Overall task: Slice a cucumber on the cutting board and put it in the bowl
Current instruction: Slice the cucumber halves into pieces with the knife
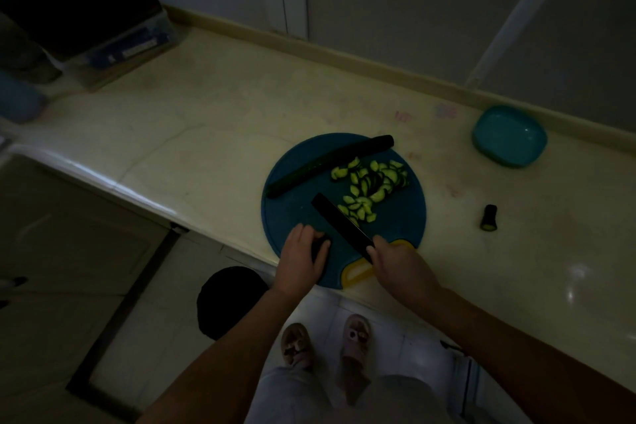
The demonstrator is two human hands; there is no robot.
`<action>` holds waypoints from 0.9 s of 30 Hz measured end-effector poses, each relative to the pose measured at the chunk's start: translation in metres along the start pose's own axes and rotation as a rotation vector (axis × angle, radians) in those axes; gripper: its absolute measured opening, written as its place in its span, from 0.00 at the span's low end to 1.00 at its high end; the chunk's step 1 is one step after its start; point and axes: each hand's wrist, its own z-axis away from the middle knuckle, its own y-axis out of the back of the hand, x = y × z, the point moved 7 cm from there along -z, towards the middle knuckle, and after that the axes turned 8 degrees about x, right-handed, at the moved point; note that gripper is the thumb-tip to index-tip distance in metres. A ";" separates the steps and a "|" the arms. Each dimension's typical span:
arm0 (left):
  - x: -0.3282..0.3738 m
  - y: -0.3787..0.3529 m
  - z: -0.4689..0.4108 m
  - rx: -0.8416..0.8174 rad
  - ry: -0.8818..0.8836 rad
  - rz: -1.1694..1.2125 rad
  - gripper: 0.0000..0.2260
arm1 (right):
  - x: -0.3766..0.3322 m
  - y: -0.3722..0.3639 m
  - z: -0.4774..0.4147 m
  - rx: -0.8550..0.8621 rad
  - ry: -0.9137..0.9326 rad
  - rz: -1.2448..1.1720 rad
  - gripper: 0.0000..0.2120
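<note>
Head view: left hand [303, 260] curls over a cucumber stub [320, 247] on the cutting board [292, 210]; right hand [395, 263] grips the knife [339, 225] beside it. Beyond both hands the long cucumber [328, 166] lies diagonally, near-left to far-right, beside slices [373, 184].

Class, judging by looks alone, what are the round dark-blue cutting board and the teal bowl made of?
Round dark-blue cutting board: probably plastic, matte, given its moulded yellow handle. Teal bowl: likely plastic, smooth, slight sheen; dim light leaves doubt.
</note>
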 end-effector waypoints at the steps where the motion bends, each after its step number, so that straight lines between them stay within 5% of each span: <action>1: 0.000 0.000 0.000 0.001 0.001 -0.002 0.08 | 0.001 0.001 0.000 -0.014 -0.014 -0.015 0.16; 27: 0.003 0.003 0.000 0.022 -0.012 -0.008 0.05 | -0.023 -0.014 0.002 -0.075 0.016 0.030 0.15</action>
